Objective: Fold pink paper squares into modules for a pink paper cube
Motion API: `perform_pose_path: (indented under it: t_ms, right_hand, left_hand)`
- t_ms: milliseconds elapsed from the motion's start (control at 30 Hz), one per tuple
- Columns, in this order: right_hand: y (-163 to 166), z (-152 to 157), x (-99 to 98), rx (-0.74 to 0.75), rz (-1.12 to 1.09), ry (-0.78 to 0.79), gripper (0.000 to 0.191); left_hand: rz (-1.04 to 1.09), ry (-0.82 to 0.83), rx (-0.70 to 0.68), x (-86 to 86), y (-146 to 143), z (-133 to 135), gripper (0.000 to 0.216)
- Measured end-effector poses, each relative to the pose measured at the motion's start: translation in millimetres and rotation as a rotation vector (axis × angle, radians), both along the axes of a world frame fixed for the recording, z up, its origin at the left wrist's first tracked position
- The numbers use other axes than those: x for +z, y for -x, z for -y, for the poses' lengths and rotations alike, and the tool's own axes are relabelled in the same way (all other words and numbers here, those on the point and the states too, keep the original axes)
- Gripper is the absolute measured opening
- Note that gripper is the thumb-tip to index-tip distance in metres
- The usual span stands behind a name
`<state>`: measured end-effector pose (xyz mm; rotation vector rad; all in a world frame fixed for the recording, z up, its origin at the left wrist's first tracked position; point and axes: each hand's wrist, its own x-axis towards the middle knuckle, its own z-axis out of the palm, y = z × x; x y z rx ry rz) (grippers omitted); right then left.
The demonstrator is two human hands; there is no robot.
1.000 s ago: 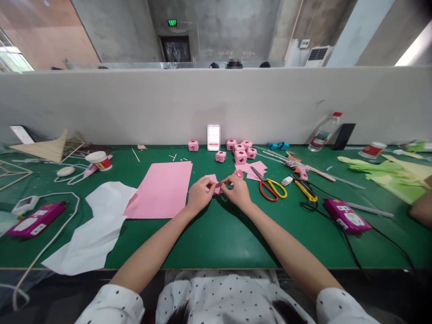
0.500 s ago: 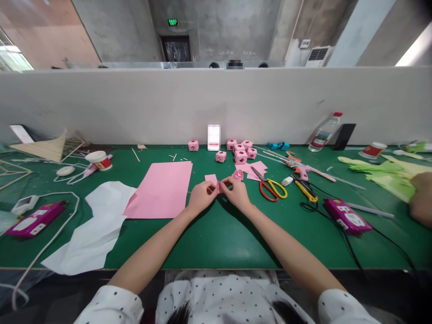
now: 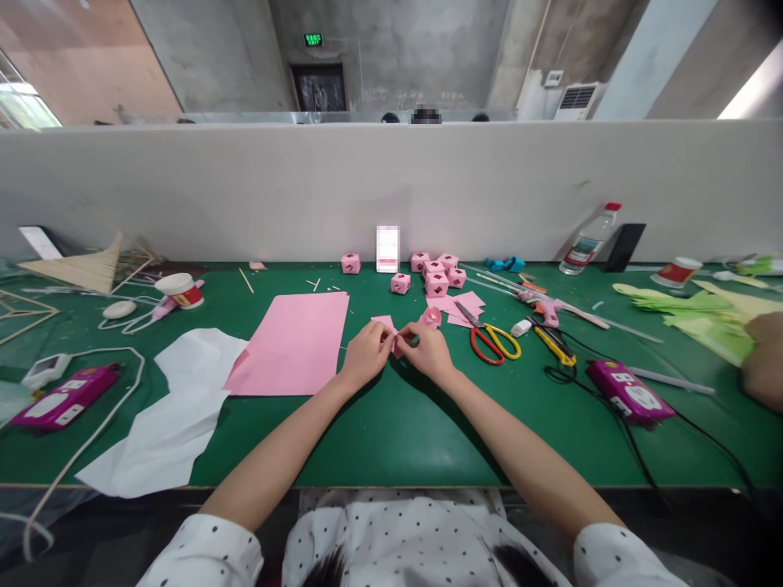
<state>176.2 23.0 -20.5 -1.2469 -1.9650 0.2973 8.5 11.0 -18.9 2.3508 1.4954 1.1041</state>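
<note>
Between the fingertips of my left hand [image 3: 365, 357] and my right hand [image 3: 426, 349] is a small piece of pink paper [image 3: 397, 349], pinched from both sides just above the table. Fingers cover most of it, so its folds are hard to make out. Just behind my left hand lies a pink paper square [image 3: 383, 320]. A folded pink paper piece [image 3: 431, 316] sits right behind my right hand. Farther back stand several pink paper cubes [image 3: 436, 284] with dark diamond-shaped openings. Loose pink sheets [image 3: 456, 306] lie under the tips of the scissors [image 3: 488, 333].
Left of my hands are large pink sheets [image 3: 290, 346], crumpled white paper [image 3: 183, 408] and a paper cup [image 3: 179, 290]. A phone [image 3: 387, 249] leans on the partition. At right lie a utility knife [image 3: 555, 346], a pink glue gun [image 3: 549, 311] and a purple box [image 3: 629, 393]; another person's hand [image 3: 764, 359] shows beyond.
My fingertips have drawn closer together around the small pink paper, and the left hand has turned slightly. Everything else on the table stays where it was.
</note>
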Motion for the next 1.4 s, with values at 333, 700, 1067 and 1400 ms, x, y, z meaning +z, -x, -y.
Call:
perform_pose_path:
  t_ms: [333, 700, 1067, 1400]
  right_hand:
    - [-3, -2, 2.1, -0.119, -0.104, 0.060, 0.009]
    - [0, -5, -0.6, 0.043, -0.218, 0.116, 0.013]
    - [3, 2, -1.4, 0.037, -0.025, -0.003, 0.015]
    - [-13, -8, 1.7, -0.180, -0.100, 0.046, 0.013]
  left_hand:
    - [0.096, -0.012, 0.115, -1.5, -1, -1, 0.012]
    - [0.194, 0.018, 0.054, -4.7, 1, -3, 0.012]
    - [0.071, 0.046, 0.139, 2.8, -3, 3, 0.014]
    - [0.130, 0.025, 0.219, -3.1, 17, -12, 0.008]
